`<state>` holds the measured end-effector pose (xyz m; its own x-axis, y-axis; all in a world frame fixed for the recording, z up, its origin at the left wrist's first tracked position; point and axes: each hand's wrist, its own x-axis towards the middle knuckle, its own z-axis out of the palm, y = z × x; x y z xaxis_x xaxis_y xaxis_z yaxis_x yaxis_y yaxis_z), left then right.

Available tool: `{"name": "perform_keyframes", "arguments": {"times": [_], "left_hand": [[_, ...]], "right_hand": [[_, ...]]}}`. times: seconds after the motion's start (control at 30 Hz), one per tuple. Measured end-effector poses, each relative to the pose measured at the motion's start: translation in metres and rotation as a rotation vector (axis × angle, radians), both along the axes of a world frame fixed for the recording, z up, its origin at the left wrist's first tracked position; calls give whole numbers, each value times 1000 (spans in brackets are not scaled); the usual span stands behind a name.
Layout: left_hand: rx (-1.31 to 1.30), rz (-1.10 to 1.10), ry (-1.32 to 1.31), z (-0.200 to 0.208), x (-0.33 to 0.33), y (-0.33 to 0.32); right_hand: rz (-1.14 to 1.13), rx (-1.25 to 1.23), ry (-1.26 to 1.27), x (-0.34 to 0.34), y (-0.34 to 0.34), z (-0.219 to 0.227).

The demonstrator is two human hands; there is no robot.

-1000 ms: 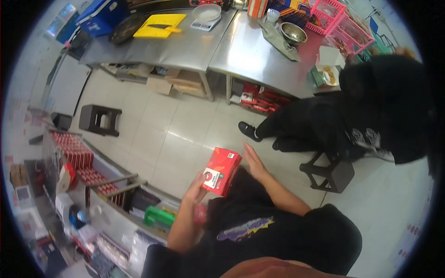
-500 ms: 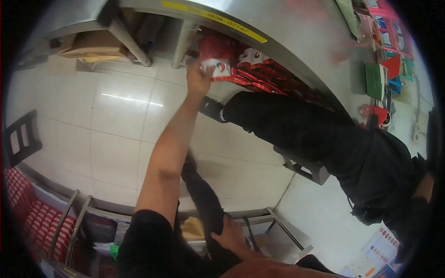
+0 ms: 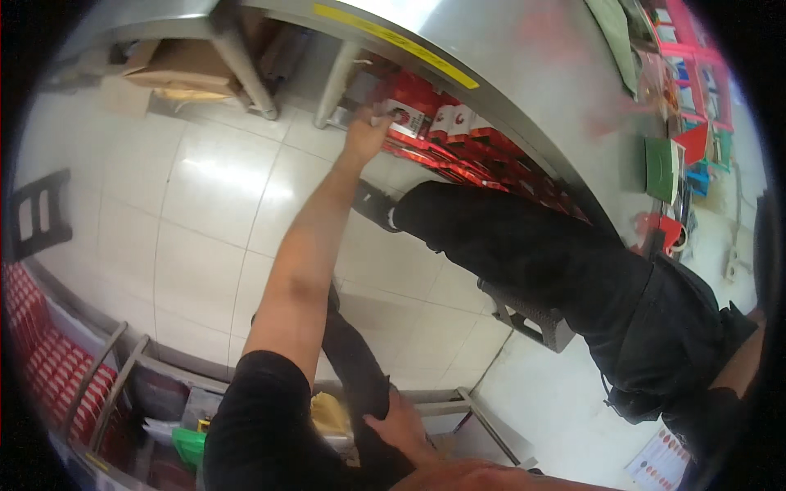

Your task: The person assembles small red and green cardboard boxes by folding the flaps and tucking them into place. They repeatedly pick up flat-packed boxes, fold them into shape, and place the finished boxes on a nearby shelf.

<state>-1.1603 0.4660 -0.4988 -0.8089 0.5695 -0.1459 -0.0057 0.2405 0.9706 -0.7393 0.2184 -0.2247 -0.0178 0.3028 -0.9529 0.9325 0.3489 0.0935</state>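
At the end of my outstretched arm, my left hand pinches the near edge of a red packet with a white label. The packet lies at the left end of a pile of similar red packets on a low shelf under a metal table. Its fingertips are slightly blurred. Lower in view, my right hand rests on my dark trouser leg, thumb held apart and holding nothing; part of its fingers is hard to see.
A metal table with a yellow strip overhangs the packets. Another person's black-clad leg stretches across on the right, above a grey stool. A cardboard box sits under the table. Red-and-white packs fill a rack lower left.
My left hand has moved slightly right and down with the red packet, which now lies against the pile. My right hand stays on my leg. The view has shifted a little.
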Motion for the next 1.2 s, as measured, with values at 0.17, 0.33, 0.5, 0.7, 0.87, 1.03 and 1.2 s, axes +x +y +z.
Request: {"name": "perform_keyframes", "arguments": {"times": [0.17,0.33,0.5,0.7,0.87,1.03,1.2], "left_hand": [[-291,45,-232,59,105,-170],[-531,131,-499,189,297,-406],[-575,848,-377,364,474,-579],[-862,1991,53,453,782,-609],[-1226,2483,-587,422,1037,-539],[-1091,2666,-1195,423,1115,-509],[-692,2739,-1340,451,1121,-529]], "right_hand": [[263,-10,134,-10,21,4],[698,-61,243,-12,14,31],[1038,-149,503,0,9,18],[1579,-261,873,29,-20,11],[1201,-625,1230,152,-161,104],[1437,-1390,746,290,-301,206],[2018,-1174,1055,406,-345,207]]}}
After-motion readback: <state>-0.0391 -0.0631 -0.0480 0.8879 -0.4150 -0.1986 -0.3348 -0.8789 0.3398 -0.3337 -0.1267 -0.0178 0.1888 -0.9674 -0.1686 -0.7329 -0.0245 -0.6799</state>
